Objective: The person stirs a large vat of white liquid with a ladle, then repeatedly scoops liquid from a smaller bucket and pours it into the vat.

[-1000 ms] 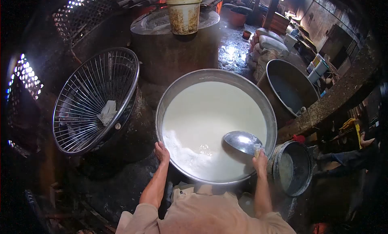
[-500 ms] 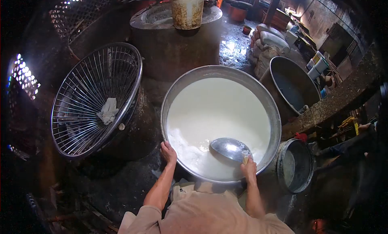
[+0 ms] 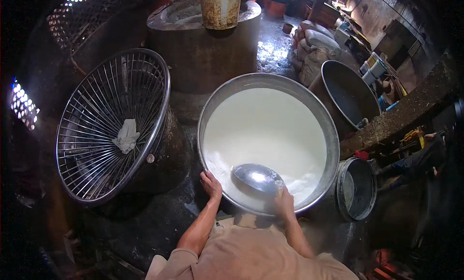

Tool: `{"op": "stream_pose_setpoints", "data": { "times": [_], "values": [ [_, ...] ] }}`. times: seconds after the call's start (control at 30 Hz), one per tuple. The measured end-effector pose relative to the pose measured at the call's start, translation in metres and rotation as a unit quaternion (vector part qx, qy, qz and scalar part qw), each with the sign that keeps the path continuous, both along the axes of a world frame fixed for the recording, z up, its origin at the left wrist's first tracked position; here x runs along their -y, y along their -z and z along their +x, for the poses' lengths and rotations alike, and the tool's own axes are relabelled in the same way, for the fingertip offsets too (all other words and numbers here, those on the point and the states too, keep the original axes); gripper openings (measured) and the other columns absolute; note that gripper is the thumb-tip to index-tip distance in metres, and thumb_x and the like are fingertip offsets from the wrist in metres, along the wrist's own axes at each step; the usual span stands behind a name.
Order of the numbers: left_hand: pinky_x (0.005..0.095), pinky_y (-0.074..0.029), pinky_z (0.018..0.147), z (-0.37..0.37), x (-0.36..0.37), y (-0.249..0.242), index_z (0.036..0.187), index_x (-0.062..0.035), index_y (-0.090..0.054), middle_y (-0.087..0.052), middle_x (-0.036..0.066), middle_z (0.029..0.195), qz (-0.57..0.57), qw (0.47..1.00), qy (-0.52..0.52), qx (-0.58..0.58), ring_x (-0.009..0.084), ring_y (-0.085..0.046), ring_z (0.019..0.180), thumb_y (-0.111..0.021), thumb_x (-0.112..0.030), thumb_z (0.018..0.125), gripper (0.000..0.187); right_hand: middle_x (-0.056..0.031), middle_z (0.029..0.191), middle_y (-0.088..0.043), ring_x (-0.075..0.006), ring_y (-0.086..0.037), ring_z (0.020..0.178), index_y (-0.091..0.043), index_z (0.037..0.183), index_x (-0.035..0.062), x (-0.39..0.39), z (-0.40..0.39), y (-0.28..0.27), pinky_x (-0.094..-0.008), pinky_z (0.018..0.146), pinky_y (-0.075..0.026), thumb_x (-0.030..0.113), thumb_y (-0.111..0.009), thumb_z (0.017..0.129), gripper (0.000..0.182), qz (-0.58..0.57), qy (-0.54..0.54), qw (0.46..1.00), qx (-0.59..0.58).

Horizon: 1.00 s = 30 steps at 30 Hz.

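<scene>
A wide metal vat (image 3: pixel 334 135) stands right before me, filled with milky white liquid (image 3: pixel 266 125). Froth lies along the near side of the liquid. My left hand (image 3: pixel 211 185) grips the vat's rim at the near left, its fingers curled over the edge. My right hand (image 3: pixel 284 202) is closed around the short handle of a big metal ladle (image 3: pixel 255 177). The ladle's shiny rounded underside faces up, and it sits low at the liquid near the front rim. Its lower edge is hard to make out.
On the left a slatted metal basket (image 3: pixel 166 86) leans tilted, with a white cloth (image 3: pixel 126 136) inside. Behind is a round stove (image 3: pixel 203 48) with a stained bucket (image 3: pixel 220 12). To the right are a large vat (image 3: pixel 350 94), a smaller drum (image 3: pixel 360 188) and a person's leg (image 3: pixel 415 159).
The ladle and my right hand have swept left across the near part of the vat. Froth now shows on the right of the ladle too. My left hand stays on the rim.
</scene>
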<state>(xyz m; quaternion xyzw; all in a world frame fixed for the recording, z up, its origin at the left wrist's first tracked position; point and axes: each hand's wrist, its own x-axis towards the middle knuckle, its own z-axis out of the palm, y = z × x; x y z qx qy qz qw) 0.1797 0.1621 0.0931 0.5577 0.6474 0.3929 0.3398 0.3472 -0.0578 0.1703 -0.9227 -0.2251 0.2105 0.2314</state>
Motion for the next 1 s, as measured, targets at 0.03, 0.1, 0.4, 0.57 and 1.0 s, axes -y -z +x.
{"op": "stream_pose_setpoints", "data": {
  "times": [0.03, 0.1, 0.4, 0.57, 1.0],
  "values": [
    [0.0479, -0.035, 0.075, -0.001, 0.001, 0.001, 0.099, 0.0022, -0.046, -0.053, 0.026, 0.088, -0.001, 1.000, 0.004, 0.001, 0.0429, -0.047, 0.087, -0.037, -0.028, 0.092, 0.033, -0.0304, 0.087, -0.059, -0.0423, -0.058, 0.084, -0.043, 0.121, 0.0004, -0.003, -0.005, 0.000, -0.0450, 0.076, -0.047, 0.019, -0.061, 0.063, 0.064, 0.015, 0.001, 1.000, -0.009],
    [0.0468, -0.035, 0.076, -0.001, 0.000, 0.002, 0.102, 0.0036, -0.045, -0.052, 0.025, 0.090, 0.015, 1.000, 0.019, -0.001, 0.0415, -0.048, 0.087, -0.036, -0.027, 0.092, 0.033, -0.0295, 0.087, -0.059, -0.0420, -0.058, 0.084, -0.043, 0.121, -0.0004, -0.011, -0.014, 0.001, -0.0448, 0.075, -0.048, 0.019, -0.061, 0.063, 0.063, 0.015, 0.014, 1.000, -0.021],
    [0.0447, -0.035, 0.078, -0.002, 0.001, 0.008, 0.103, 0.0045, -0.044, -0.049, 0.026, 0.093, 0.007, 1.000, 0.024, 0.012, 0.0407, -0.047, 0.089, -0.035, -0.027, 0.093, 0.034, -0.0250, 0.083, -0.061, -0.0353, -0.062, 0.075, -0.045, 0.120, 0.0014, -0.038, -0.047, -0.004, -0.0407, 0.067, -0.050, 0.018, -0.060, 0.064, 0.060, 0.107, -0.001, 0.990, -0.096],
    [0.0458, -0.035, 0.076, -0.005, 0.004, 0.003, 0.103, 0.0042, -0.043, -0.048, 0.027, 0.095, -0.024, 0.996, 0.058, 0.070, 0.0412, -0.045, 0.089, -0.034, -0.027, 0.093, 0.034, -0.0126, 0.071, -0.059, -0.0186, -0.057, 0.054, -0.047, 0.119, 0.0050, -0.060, -0.066, -0.044, -0.0319, 0.050, -0.048, 0.011, -0.061, 0.065, 0.056, 0.160, 0.018, 0.975, -0.155],
    [0.0472, -0.034, 0.081, 0.001, 0.006, -0.007, 0.109, 0.0042, -0.041, -0.048, 0.029, 0.102, -0.027, 0.998, 0.038, 0.050, 0.0438, -0.044, 0.094, -0.035, -0.024, 0.093, 0.033, -0.0114, 0.066, -0.058, -0.0169, -0.056, 0.048, -0.049, 0.113, 0.0031, -0.153, -0.028, -0.062, -0.0309, 0.042, -0.047, 0.009, -0.060, 0.070, 0.045, 0.257, 0.003, 0.956, -0.139]
  ]
}}
